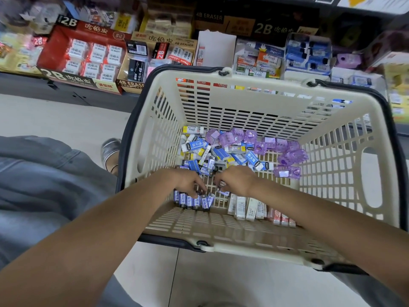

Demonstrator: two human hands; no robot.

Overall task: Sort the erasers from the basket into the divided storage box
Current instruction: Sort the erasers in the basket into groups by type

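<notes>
While the left hand (pixel 188 182) fingers upright blue erasers (pixel 194 200), the right hand (pixel 236 180) pinches one small eraser (pixel 222 184).

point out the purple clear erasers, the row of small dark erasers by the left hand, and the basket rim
purple clear erasers (pixel 285 149): head view, on one translucent case in the cluster.
row of small dark erasers (pixel 193 201): head view, on the middle of the upright row.
basket rim (pixel 261 84): head view, on the far cream edge.
</notes>
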